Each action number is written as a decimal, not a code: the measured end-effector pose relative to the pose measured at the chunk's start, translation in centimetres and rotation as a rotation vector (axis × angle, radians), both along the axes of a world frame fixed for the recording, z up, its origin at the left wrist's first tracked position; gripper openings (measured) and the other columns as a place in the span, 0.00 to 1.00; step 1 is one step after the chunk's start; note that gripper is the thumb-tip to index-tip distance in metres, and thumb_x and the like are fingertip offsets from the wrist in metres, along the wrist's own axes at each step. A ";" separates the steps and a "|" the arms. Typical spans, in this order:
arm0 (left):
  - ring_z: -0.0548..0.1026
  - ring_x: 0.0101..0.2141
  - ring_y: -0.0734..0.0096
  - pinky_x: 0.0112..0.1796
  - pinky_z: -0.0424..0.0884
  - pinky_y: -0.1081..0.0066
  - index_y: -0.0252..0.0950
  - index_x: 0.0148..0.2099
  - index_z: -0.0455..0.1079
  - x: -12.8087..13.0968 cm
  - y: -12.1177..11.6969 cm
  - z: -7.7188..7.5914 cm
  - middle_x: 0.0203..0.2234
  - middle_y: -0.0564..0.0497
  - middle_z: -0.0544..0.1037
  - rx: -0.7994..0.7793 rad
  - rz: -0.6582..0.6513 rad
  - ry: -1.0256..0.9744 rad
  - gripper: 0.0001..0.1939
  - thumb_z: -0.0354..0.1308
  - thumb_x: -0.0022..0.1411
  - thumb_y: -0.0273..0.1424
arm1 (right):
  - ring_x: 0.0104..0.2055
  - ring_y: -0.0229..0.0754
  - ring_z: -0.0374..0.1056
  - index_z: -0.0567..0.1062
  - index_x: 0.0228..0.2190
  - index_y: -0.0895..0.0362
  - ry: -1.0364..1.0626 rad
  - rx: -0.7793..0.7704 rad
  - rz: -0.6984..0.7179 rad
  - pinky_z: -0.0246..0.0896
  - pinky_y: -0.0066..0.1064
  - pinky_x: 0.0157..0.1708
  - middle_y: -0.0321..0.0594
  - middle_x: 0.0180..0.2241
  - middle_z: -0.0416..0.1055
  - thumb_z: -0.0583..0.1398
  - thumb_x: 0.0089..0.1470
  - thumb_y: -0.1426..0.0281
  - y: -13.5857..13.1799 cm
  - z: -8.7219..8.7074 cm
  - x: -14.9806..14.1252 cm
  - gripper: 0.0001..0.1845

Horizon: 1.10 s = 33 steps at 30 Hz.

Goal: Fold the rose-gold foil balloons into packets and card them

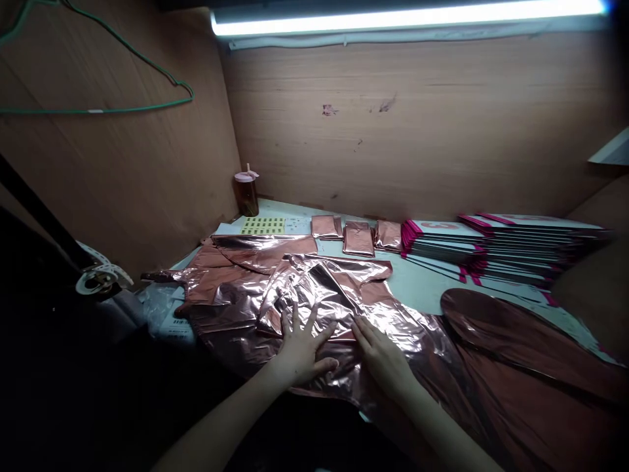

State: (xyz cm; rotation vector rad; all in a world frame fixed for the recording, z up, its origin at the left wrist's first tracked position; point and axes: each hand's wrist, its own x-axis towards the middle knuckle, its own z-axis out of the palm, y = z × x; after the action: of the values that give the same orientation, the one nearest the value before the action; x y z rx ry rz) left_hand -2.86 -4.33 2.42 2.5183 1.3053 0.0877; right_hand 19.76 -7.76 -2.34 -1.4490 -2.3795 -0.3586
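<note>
A partly folded rose-gold foil balloon [314, 288] lies flat before me, shiny and creased. My left hand [304, 344] rests on its near part with the fingers spread. Beside it, my right hand [381, 351] lies on the right edge of the folded foil, fingers stretched out and close together. Beneath and around it, more flat rose-gold foil balloons [221, 262] cover the table. At the right, another long foil piece with a rounded end [491, 321] reaches over the table's front edge.
Several folded foil packets [358, 237] stand at the back, beside stacked white sleeves with pink edges [511, 242]. A lidded drink cup [246, 193] and a yellow sticker sheet [263, 226] are at the back left. Clear plastic bags [160, 308] lie left. A green hanger [142, 108] hangs above.
</note>
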 end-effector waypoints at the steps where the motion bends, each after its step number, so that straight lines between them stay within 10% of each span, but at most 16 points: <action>1: 0.42 0.65 0.24 0.55 0.39 0.25 0.55 0.69 0.52 -0.3 0.0 0.3 0.70 0.43 0.44 0.016 0.001 -0.002 0.40 0.58 0.58 0.54 | 0.58 0.56 0.66 0.73 0.53 0.66 0.014 -0.007 -0.028 0.68 0.48 0.52 0.58 0.56 0.68 0.47 0.55 0.86 0.1 -0.3 0.2 0.28; 8: 0.75 0.52 0.59 0.54 0.68 0.62 0.44 0.56 0.73 -9.2 0.2 3.7 0.56 0.49 0.74 -0.160 -0.171 -0.289 0.28 0.54 0.53 0.21 | 0.55 0.49 0.69 0.73 0.54 0.55 0.526 -0.511 0.285 0.68 0.41 0.52 0.47 0.53 0.73 0.49 0.63 0.72 -3.0 4.0 3.5 0.22; 15: 0.78 0.42 0.60 0.44 0.74 0.66 0.33 0.48 0.75 -11.3 -1.5 2.2 0.42 0.46 0.81 -0.650 -0.040 -0.639 0.17 0.59 0.62 0.38 | 0.37 0.46 0.74 0.74 0.37 0.53 1.176 -1.060 -0.062 0.71 0.34 0.33 0.42 0.36 0.74 0.63 0.52 0.49 -5.7 4.6 5.9 0.21; 24: 0.77 0.39 0.60 0.43 0.73 0.62 0.34 0.51 0.68 -9.1 -1.6 0.3 0.37 0.46 0.79 -0.393 0.273 -0.685 0.20 0.53 0.65 0.43 | 0.23 0.31 0.52 0.63 0.28 0.55 1.353 -1.014 -0.203 0.49 0.24 0.24 0.28 0.22 0.57 0.62 0.53 0.48 -4.0 3.2 5.6 0.24; 28: 0.73 0.49 0.49 0.52 0.67 0.48 0.33 0.59 0.62 -6.7 -2.6 0.1 0.46 0.38 0.75 0.359 0.490 -0.534 0.29 0.59 0.61 0.44 | 0.25 0.32 0.51 0.64 0.28 0.55 1.246 -1.046 -0.203 0.49 0.24 0.24 0.28 0.23 0.57 0.62 0.52 0.47 -2.9 3.3 5.1 0.25; 30: 0.64 0.59 0.46 0.60 0.56 0.44 0.36 0.65 0.58 -4.5 -3.5 0.0 0.57 0.37 0.69 0.556 0.306 -0.387 0.32 0.58 0.63 0.42 | 0.25 0.33 0.54 0.64 0.28 0.55 1.186 -1.057 -0.205 0.51 0.25 0.24 0.29 0.23 0.59 0.61 0.52 0.46 -2.5 3.2 5.1 0.25; 33: 0.57 0.63 0.45 0.61 0.52 0.42 0.44 0.68 0.55 -1.4 -4.7 -0.8 0.64 0.45 0.62 0.395 -0.042 -0.184 0.33 0.54 0.65 0.48 | 0.22 0.35 0.57 0.63 0.25 0.54 1.007 -0.976 -0.301 0.53 0.27 0.23 0.31 0.20 0.61 0.59 0.53 0.48 -2.3 3.4 5.3 0.23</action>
State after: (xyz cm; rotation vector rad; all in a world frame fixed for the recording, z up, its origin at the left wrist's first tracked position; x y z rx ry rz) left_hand -4.26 -9.00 1.62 2.7728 1.2597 0.6077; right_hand 25.07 -10.07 1.05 -1.7041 -1.4566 1.3249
